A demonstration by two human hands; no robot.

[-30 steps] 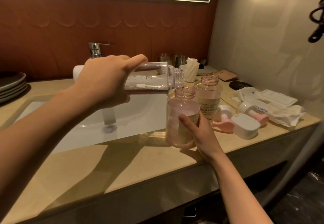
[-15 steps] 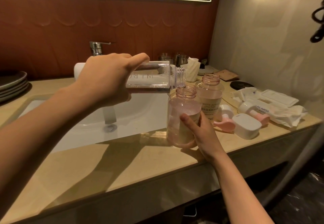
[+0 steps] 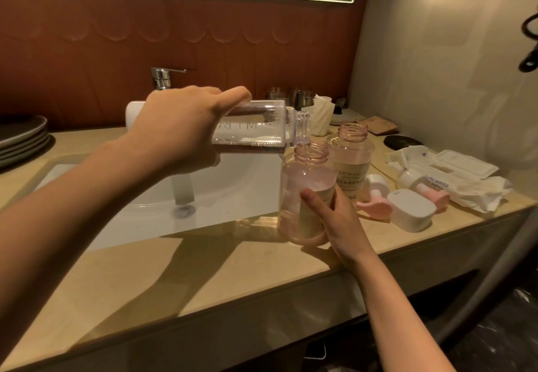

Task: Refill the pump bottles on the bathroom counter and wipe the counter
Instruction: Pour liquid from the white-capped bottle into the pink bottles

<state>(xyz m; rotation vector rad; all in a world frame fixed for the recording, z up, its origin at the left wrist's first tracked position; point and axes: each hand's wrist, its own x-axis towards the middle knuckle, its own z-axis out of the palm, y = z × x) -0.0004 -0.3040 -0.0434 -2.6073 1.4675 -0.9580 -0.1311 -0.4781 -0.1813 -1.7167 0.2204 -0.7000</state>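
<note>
Over the counter (image 3: 203,269), left hand (image 3: 180,130) grips the tipped clear bottle (image 3: 256,130), right hand (image 3: 337,220) the pink bottle (image 3: 302,185).

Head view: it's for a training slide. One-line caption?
Left hand tips a clear refill bottle into the pink bottle the right hand steadies on the counter.
</note>
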